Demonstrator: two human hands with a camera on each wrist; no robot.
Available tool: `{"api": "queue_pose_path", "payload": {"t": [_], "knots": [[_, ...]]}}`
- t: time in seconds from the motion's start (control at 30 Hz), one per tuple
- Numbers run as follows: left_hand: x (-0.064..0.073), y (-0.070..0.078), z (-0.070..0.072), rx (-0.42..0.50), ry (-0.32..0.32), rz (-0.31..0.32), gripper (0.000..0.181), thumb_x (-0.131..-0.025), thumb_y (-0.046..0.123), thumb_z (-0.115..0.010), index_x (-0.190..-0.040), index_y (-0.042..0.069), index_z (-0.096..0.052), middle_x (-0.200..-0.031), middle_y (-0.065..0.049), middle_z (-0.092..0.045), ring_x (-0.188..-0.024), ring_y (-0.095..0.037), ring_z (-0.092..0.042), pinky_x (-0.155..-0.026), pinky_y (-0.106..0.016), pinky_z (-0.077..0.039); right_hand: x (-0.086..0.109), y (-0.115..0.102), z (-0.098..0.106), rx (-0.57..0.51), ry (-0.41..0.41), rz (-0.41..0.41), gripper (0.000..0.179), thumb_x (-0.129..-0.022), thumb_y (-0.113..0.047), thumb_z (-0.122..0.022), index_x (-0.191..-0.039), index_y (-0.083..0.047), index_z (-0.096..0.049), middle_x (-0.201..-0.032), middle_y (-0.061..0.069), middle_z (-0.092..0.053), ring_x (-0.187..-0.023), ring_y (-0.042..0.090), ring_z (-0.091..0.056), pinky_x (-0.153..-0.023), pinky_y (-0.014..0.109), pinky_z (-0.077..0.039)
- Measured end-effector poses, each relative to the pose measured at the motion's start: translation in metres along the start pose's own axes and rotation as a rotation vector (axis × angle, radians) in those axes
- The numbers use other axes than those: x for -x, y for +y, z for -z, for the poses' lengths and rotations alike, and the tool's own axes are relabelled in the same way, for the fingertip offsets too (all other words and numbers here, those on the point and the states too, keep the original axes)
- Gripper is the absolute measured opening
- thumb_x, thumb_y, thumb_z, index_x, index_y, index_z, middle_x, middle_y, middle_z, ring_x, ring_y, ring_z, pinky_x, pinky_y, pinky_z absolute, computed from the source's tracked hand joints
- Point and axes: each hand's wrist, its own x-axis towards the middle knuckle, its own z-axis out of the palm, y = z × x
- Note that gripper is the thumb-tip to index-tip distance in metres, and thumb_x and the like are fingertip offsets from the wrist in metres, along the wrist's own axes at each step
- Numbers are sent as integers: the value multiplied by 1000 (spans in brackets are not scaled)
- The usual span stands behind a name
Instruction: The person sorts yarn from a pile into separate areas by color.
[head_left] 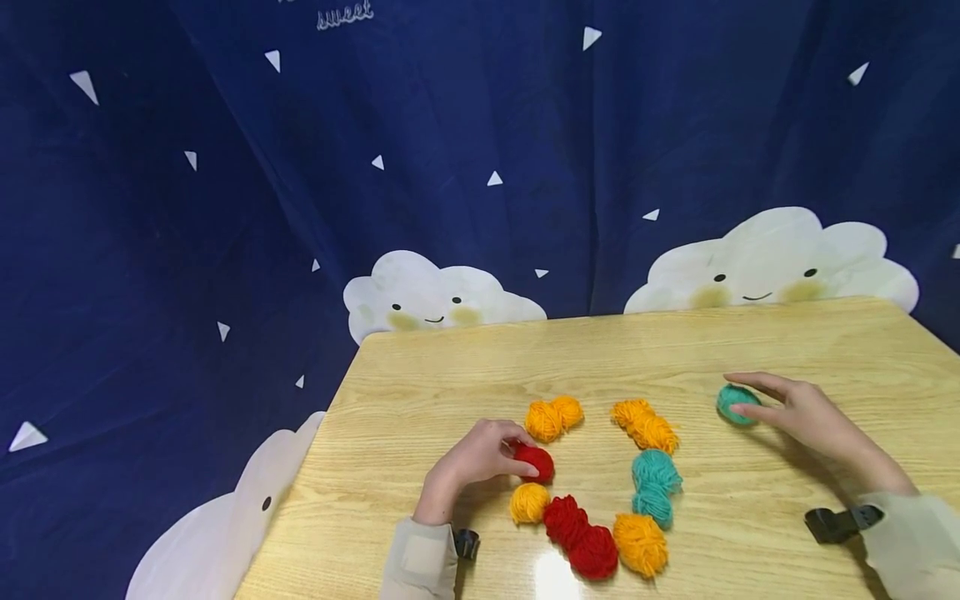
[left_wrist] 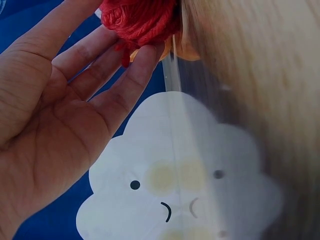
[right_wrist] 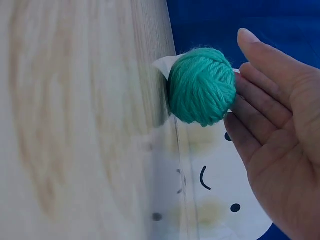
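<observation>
My left hand is at a red yarn ball, thumb on its near side and fingers behind it. In the left wrist view the fingers reach up against the red ball, whose top is cut off. Farther right, my right hand is beside a teal yarn ball. The right wrist view shows this teal ball on the tabletop, its edge at my fingertips, while the thumb stands apart from it.
Other yarn balls form a curved line: orange pair, single orange, red pair, larger orange, teal pair and an orange pair. The wooden table ends at a blue curtain with clouds.
</observation>
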Motion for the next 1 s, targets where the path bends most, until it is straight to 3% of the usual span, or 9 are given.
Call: {"api": "queue_pose_path", "payload": {"t": [0.2,0.33,0.43,0.53,0.6,0.67,0.77,0.87,1.0], "knots": [[0,0,0,-3,4,0,29,-77,24,-83,-102,12,-74,-94,-1,-72,-78,-16,-60,-69,-15,-45,3,-5,-2,-16,29,27,60,-92,-44,-65,-141,-13,-51,-147,27,-44,-132,57,-33,-98,72,-30],[0,-1,0,1,6,-4,29,-78,24,-83,-102,12,-74,-94,-1,-72,-78,-15,-59,-69,-15,-45,5,-11,-5,-3,49,72,53,-91,-42,-67,-139,-23,-54,-146,0,-51,-131,53,-39,-97,69,-35],[0,-1,1,-1,4,-2,28,-78,25,-83,-101,12,-74,-92,0,-71,-76,-12,-57,-68,-15,-45,7,-15,-7,20,67,111,48,-91,-41,-67,-136,-28,-57,-134,-23,-48,-136,18,-45,-95,65,-38],[0,-1,1,-4,3,0,28,-78,26,-83,-101,13,-74,-92,0,-71,-76,-11,-56,-68,-15,-45,8,-18,-9,15,70,140,47,-91,-38,-67,-136,-28,-57,-133,-27,-48,-123,-20,-35,-94,66,-38],[-1,-1,1,-6,5,-1,28,-78,25,-83,-101,13,-74,-92,0,-71,-77,-13,-58,-68,-15,-45,8,-19,-10,1,72,161,47,-91,-35,-69,-136,-28,-57,-128,-34,-45,-111,-32,-26,-94,67,-38],[-1,-1,0,-7,4,0,28,-77,25,-83,-101,12,-74,-92,0,-71,-78,-14,-59,-68,-15,-45,9,-21,-11,4,72,179,47,-91,-32,-70,-136,-27,-58,-133,-25,-51,-110,-33,-26,-94,65,-39],[0,-1,1,-8,4,0,28,-77,25,-83,-101,12,-74,-92,0,-71,-77,-13,-58,-68,-15,-45,9,-23,-14,27,80,205,47,-89,-30,-71,-135,-27,-59,-136,-16,-57,-111,-32,-29,-100,39,-48],[0,0,1,-10,4,-2,28,-77,25,-83,-101,12,-74,-92,0,-71,-75,-10,-56,-68,-14,-45,9,-25,-16,47,90,233,46,-88,-28,-72,-133,-29,-60,-133,-21,-57,-111,-32,-30,-89,7,-42],[0,0,1,-10,3,-2,28,-77,25,-83,-101,12,-74,-92,0,-71,-74,-7,-54,-68,-14,-45,8,-27,-19,27,87,273,45,-88,-27,-73,-131,-27,-62,-129,-31,-52,-113,-31,-33,-85,-3,-32]]}}
